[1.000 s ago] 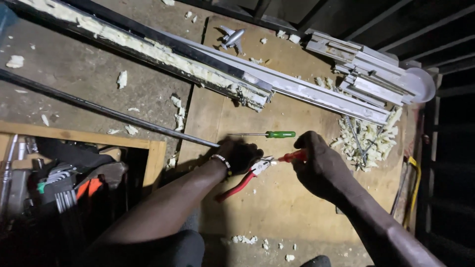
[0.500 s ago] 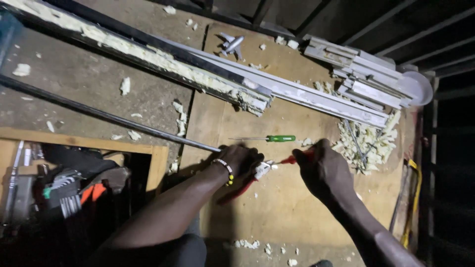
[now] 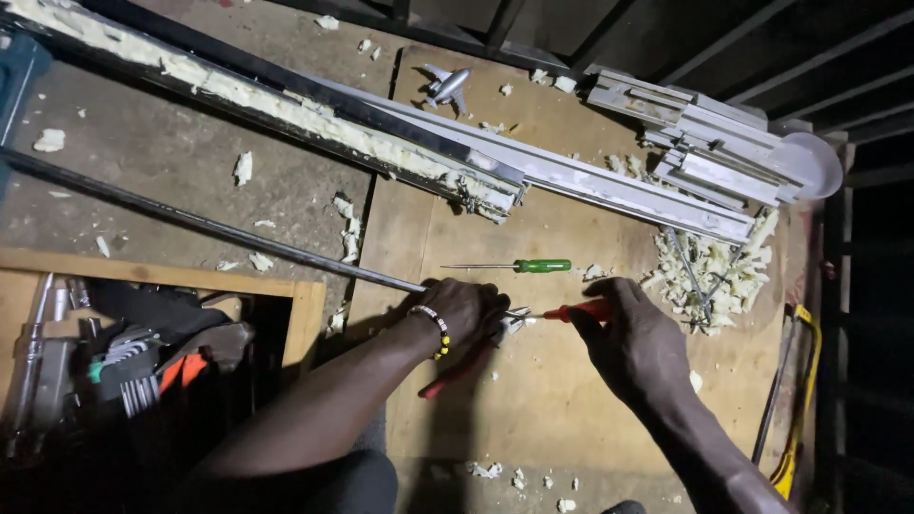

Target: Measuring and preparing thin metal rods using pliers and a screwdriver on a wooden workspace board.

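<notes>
Main risk here is slip: the left hand is closed over a pair of red-handled pliers clamping a small metal piece, and the right hand is closed around a red-handled screwdriver whose tip points straight at the left hand's fingers — if the tip skates off, it goes into the knuckles. The piece is tiny and barely visible between the two hands, so I cannot tell how well the pliers bite; a weak bite would let it twist or shoot off into the debris. The lighting is poor, which makes seating the tip harder. The piece looks like bright bare metal, irregular in shape, held just above the wooden table, touching the pliers on one side and the screwdriver tip on the other. A second screwdriver with a green handle lies just beyond the hands, and could roll if knocked. A long dark rod runs off to the left from under the left hand — an elbow bump could shift it. A heap of pale foam scraps sits beyond the right hand, next to the aluminium rails; a dropped part would vanish in there.
</notes>
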